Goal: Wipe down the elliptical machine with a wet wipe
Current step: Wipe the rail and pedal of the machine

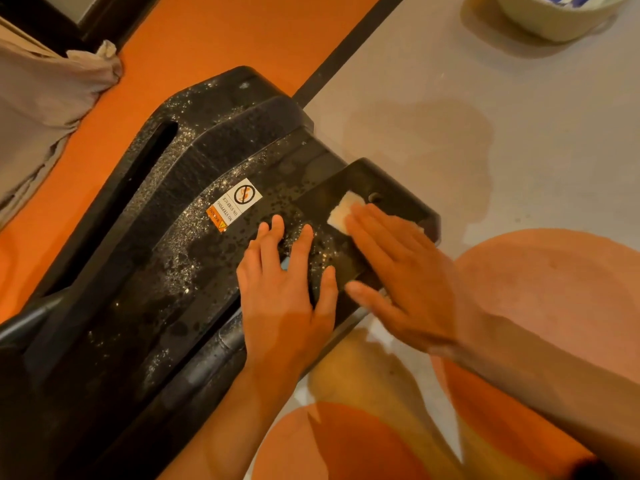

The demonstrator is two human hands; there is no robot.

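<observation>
The right hand (401,271) is pressing flat, fingers extended, pinning the wet wipe (343,211) against the elliptical machine (166,244) so it scrubs; the wipe is peeking out at eleven o'clock. The left hand (287,292) is lying splayed, holding nothing, probably bracing.

The elliptical machine (194,209) has a black plastic shell, grainy and speckled with wet droplets; its end plate (349,195) looks smoother. The wet wipe (341,213) is pale, soft cloth-like paper. A paper label (235,204) looks matt. The floor (519,133) is smooth.
</observation>
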